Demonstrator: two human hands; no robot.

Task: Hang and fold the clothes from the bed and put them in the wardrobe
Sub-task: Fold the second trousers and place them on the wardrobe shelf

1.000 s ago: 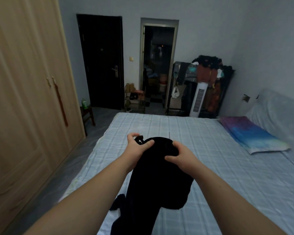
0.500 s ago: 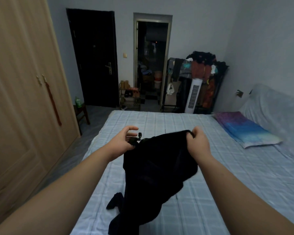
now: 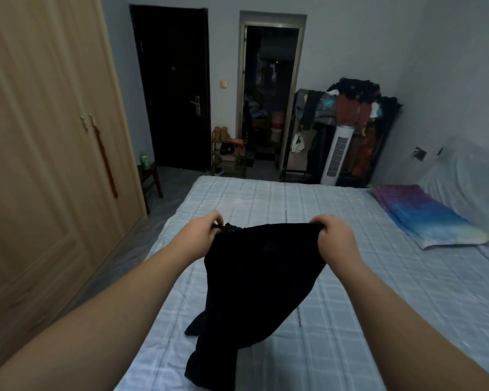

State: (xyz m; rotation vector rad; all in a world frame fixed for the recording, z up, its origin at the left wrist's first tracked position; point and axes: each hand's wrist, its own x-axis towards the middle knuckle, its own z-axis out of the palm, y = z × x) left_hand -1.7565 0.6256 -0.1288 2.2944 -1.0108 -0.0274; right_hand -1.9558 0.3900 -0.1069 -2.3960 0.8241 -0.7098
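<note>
hands have spread wider since before, stretching the black garment taut. left hand and right hand each pinch its top edge; it hangs over the checked bed.

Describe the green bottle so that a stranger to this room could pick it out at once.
Start at the big light-wood wardrobe along the left wall and follow it to its far end, just short of the black door. There a small dark wooden stool stands on the floor, and the green bottle stands upright on it. It is the only green thing in that corner.
</note>
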